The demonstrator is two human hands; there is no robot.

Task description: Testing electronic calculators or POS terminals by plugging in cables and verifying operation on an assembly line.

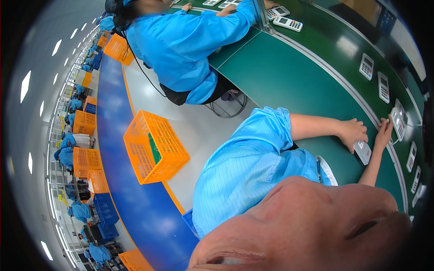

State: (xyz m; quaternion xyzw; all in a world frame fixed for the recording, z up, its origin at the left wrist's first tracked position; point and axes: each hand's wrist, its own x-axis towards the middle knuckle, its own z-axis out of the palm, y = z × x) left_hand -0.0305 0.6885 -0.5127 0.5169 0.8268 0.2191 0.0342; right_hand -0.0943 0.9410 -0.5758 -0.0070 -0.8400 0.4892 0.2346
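My left hand (354, 133), its arm in a rolled blue sleeve, curls over one end of a pale card terminal (362, 152) on the green worktop (289, 77). The keypad of that terminal does not show. Beyond it, my right hand (384, 132) reaches over the metal rail with fingers stretched and apart. Its fingertips are at the edge of a white card terminal (397, 123) on the dark green belt (334, 45). Close by lies another terminal (401, 111), and a short white cord (396, 141) loops below. Whether the fingertips grip the terminal is hard to make out.
More card terminals (383, 87) lie spaced along the belt. A co-worker in blue (181, 40) sits on my left, beside a clear upright divider (261, 16). Behind me stand an orange crate (156, 147) and a round stool base (228, 106). Other workstations line the far left.
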